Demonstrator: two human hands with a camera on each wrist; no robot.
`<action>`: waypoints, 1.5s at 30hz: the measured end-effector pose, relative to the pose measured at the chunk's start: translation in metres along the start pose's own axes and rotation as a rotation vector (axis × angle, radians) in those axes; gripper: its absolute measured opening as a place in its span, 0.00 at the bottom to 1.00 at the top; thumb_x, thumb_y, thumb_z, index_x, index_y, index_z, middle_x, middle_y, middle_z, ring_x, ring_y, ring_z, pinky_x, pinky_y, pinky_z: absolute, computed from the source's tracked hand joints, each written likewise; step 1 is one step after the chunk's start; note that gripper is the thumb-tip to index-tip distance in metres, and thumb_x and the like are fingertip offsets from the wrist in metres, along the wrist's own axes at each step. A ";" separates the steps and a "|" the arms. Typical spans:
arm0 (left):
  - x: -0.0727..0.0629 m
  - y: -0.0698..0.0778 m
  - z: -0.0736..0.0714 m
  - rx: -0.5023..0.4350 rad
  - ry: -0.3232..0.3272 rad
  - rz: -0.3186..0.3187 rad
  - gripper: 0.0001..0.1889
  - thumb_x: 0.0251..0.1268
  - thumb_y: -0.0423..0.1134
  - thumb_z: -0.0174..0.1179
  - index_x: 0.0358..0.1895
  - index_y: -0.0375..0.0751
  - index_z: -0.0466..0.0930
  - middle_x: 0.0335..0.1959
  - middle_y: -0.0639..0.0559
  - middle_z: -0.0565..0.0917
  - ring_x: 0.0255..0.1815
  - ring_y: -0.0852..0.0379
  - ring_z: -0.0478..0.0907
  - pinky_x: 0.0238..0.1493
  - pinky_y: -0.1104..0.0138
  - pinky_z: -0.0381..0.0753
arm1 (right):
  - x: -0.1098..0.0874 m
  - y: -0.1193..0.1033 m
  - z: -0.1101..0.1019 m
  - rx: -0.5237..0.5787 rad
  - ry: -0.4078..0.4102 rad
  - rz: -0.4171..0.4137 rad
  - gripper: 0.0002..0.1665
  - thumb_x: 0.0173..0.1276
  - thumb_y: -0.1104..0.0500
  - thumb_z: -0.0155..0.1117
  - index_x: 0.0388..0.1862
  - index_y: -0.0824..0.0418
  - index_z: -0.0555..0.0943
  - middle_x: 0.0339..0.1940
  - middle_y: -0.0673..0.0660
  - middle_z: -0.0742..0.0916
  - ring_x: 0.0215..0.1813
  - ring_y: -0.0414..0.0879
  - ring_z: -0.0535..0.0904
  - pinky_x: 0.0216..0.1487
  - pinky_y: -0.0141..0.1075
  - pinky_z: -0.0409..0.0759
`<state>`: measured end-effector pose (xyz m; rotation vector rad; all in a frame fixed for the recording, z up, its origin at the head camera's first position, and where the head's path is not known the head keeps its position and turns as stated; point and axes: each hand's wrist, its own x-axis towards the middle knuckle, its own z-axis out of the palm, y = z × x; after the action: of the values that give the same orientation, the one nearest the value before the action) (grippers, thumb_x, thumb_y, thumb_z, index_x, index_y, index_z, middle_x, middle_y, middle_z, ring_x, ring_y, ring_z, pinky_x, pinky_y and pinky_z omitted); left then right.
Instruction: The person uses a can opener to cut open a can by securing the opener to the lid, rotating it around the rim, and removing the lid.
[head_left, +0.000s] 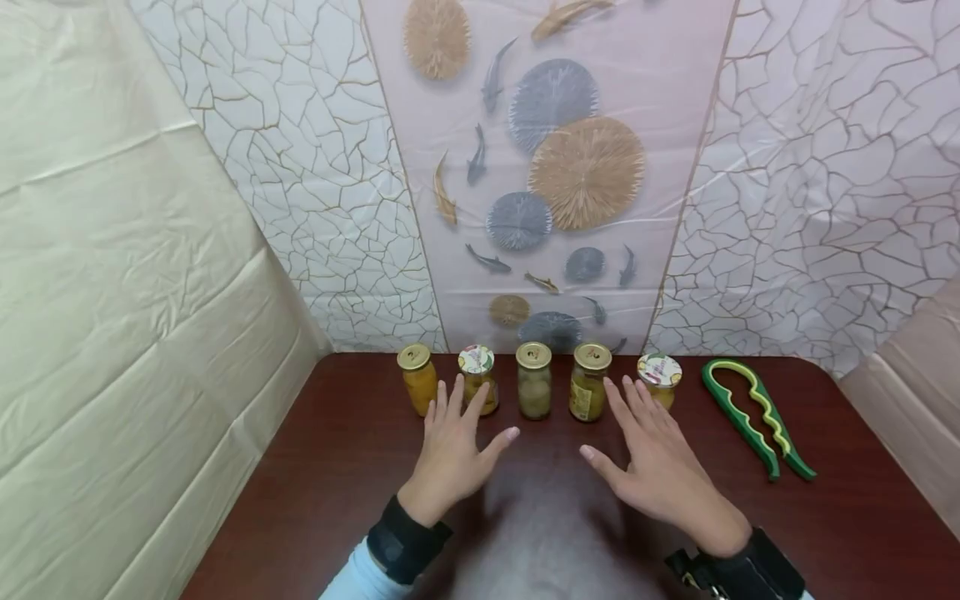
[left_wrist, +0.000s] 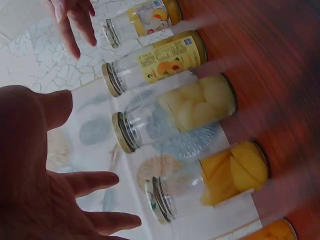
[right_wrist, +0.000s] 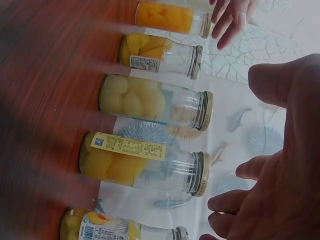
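Observation:
Several glass jars of fruit stand upright in a row along the table's back. From the left come a gold-lidded jar of orange fruit (head_left: 420, 383), a jar with a patterned lid (head_left: 477, 362), a jar of pale round fruit (right_wrist: 132, 98), a gold-lidded jar with a yellow label (right_wrist: 129, 146) and another patterned-lid jar (head_left: 660, 371). My left hand (head_left: 453, 458) is spread, holding nothing, in front of the second jar and partly covering it. My right hand (head_left: 660, 467), fingers extended and likewise free, overlaps the rightmost jar in the head view.
A green jar opener (head_left: 757, 417) with wavy yellow inner edges lies at the right of the dark red-brown table (head_left: 315, 500). Behind the jars hangs a patterned cloth backdrop (head_left: 517, 275). Cream fabric (head_left: 150, 333) walls off the left side.

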<state>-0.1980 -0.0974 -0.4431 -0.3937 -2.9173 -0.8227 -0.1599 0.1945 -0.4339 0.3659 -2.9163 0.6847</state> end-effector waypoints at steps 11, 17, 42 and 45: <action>0.013 -0.034 0.005 -0.189 0.416 -0.128 0.22 0.73 0.52 0.70 0.61 0.43 0.83 0.55 0.41 0.82 0.55 0.44 0.77 0.55 0.52 0.77 | -0.002 0.007 -0.006 0.007 -0.003 -0.004 0.57 0.79 0.30 0.58 0.91 0.57 0.46 0.89 0.72 0.55 0.89 0.72 0.48 0.81 0.72 0.55; 0.031 -0.061 0.009 -0.359 0.555 -0.301 0.29 0.68 0.49 0.74 0.61 0.38 0.71 0.54 0.39 0.75 0.55 0.44 0.72 0.57 0.54 0.72 | -0.004 0.015 -0.010 0.001 0.004 -0.002 0.57 0.80 0.31 0.58 0.91 0.58 0.46 0.89 0.71 0.55 0.90 0.70 0.48 0.80 0.72 0.57; 0.073 -0.107 0.028 -0.522 0.423 -0.395 0.35 0.75 0.42 0.69 0.78 0.42 0.62 0.72 0.36 0.77 0.74 0.36 0.75 0.75 0.40 0.74 | -0.017 0.031 -0.016 0.003 -0.002 0.029 0.55 0.79 0.30 0.58 0.88 0.62 0.55 0.88 0.72 0.60 0.87 0.73 0.55 0.77 0.73 0.62; 0.073 -0.109 0.028 -0.527 0.416 -0.377 0.34 0.75 0.42 0.69 0.77 0.42 0.63 0.71 0.36 0.78 0.73 0.36 0.76 0.74 0.39 0.75 | -0.018 0.032 -0.016 -0.009 -0.002 0.036 0.54 0.79 0.30 0.59 0.87 0.64 0.59 0.87 0.73 0.60 0.85 0.74 0.58 0.74 0.74 0.65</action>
<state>-0.2975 -0.1559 -0.5105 0.2869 -2.3831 -1.5177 -0.1497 0.2331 -0.4359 0.3135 -2.9332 0.6764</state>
